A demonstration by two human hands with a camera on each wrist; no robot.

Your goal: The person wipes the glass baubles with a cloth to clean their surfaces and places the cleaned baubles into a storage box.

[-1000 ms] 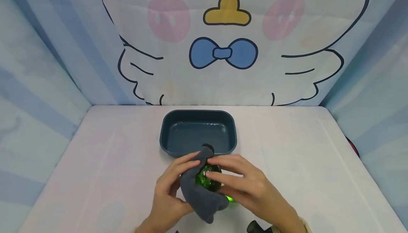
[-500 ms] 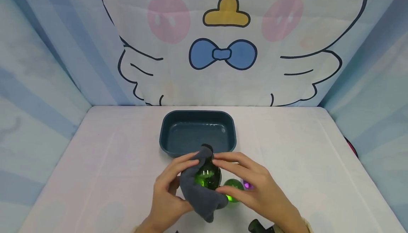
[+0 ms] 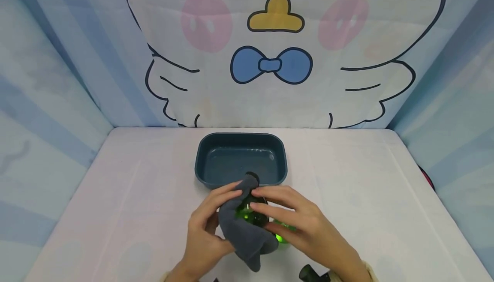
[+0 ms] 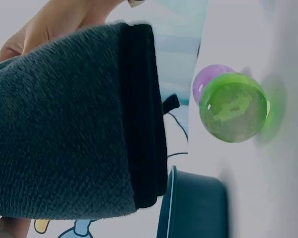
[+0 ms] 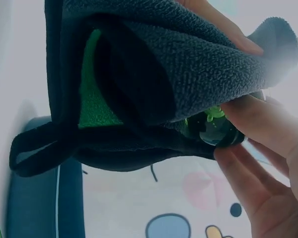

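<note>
My left hand (image 3: 204, 232) grips a dark grey towel cloth (image 3: 244, 235) with black edging, folded partly around a clear green ball (image 3: 251, 217). From the other side, the fingers of my right hand (image 3: 308, 226) curl against the exposed side of this ball. In the right wrist view the ball (image 5: 216, 126) shows between cloth and fingertips; the rest of it is covered. On the table, just beyond the cloth in the left wrist view, sit a second green ball (image 4: 233, 107) and a purple ball (image 4: 211, 79). My right hand hides the purple one in the head view.
A dark blue rectangular tray (image 3: 239, 169) stands on the white table (image 3: 347, 166) behind my hands. A dark green, tube-like end (image 3: 308, 273) shows at the bottom edge beside my right wrist. Patterned curtains (image 3: 58, 123) close in the back and sides.
Half a second ago my right fingers were spread farther up, with more of the held ball and the purple ball visible. They now lie lower across the ball. The left hand keeps its hold.
</note>
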